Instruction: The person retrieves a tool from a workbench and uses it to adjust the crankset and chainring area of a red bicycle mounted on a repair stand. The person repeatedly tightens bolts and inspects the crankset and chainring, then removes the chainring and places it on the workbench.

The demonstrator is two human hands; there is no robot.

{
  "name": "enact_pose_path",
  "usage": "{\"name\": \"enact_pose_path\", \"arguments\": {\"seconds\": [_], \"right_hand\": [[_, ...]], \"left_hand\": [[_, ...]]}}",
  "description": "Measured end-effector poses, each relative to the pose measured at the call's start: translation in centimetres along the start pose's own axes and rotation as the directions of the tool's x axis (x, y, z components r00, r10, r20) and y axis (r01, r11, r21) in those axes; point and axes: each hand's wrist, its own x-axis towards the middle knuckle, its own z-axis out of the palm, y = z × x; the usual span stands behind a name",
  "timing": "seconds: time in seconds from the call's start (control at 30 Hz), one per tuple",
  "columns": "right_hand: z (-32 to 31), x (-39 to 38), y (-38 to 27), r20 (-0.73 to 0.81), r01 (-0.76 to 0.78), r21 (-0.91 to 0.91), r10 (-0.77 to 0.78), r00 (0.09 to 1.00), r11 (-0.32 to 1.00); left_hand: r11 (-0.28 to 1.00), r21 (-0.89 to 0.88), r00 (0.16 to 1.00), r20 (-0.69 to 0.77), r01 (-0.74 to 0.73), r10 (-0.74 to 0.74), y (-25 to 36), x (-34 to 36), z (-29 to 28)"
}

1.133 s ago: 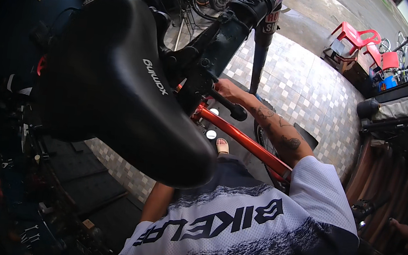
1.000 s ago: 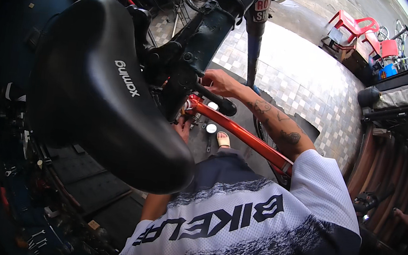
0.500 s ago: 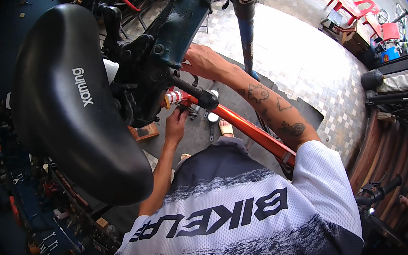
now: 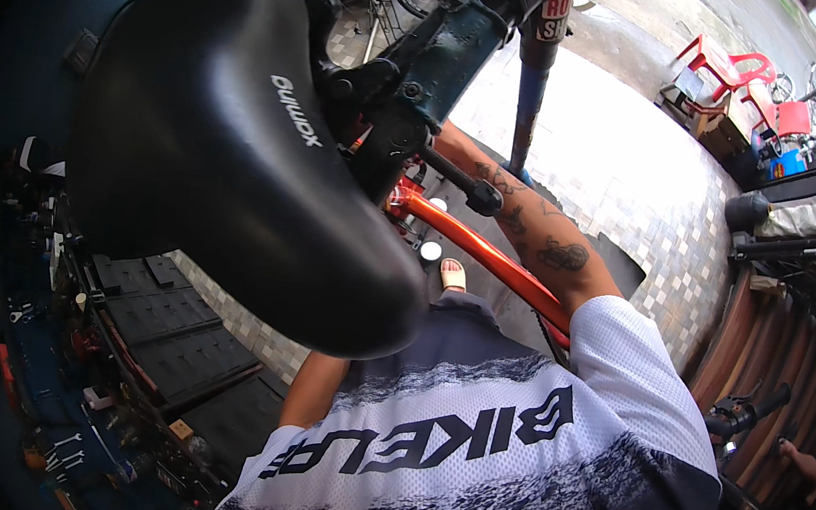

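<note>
A black bicycle saddle (image 4: 238, 155) fills the left and middle of the view. Behind it, my left hand and most of the left forearm (image 4: 314, 387) are hidden. My right forearm (image 4: 532, 224) reaches forward beyond an orange bike frame tube (image 4: 489, 254). The right wrist goes behind a dark, scuffed clamp (image 4: 433, 82), which covers the fingers, so what they touch cannot be seen. From the clamp a black handle (image 4: 466, 186) sticks out over the frame.
A blue-and-black post (image 4: 532, 98) rises beyond my right arm. Tools, including wrenches (image 4: 63, 453), lie at lower left beside dark panels (image 4: 178, 330). Red chairs (image 4: 722, 64) stand far right. A handlebar (image 4: 752, 415) and part of another person (image 4: 801, 471) show at right.
The saddle and clamp have shifted right in the view, now covering my left hand, which was below the orange frame. My right hand has gone out of sight behind the clamp.
</note>
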Motion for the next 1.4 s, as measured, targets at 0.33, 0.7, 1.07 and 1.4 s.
{"name": "enact_pose_path", "arguments": {"seconds": [0.33,0.7,1.07,1.4], "right_hand": [[-3.7,9.8,3.5,0.017,0.264,0.18,-0.271,0.962,0.948],[-2.0,3.6,2.0,-0.14,0.043,-0.227,-0.076,0.987,0.973],[-2.1,1.2,3.3,-0.186,0.007,-0.661,-0.172,0.967,0.751],[-4.5,-1.0,5.0,0.097,0.091,-0.995,-0.207,0.974,-0.036]], "left_hand": [[0.974,0.206,0.995,-0.029,-0.09,0.098,-1.1,0.0,0.4],[0.993,0.046,0.991,-0.065,-0.11,0.113,-4.1,1.5,1.9],[0.823,-0.556,0.99,0.132,0.119,-0.054,-5.9,0.7,4.8],[0.644,-0.757,0.988,0.017,0.113,-0.154,-2.6,-0.6,5.1]]}}
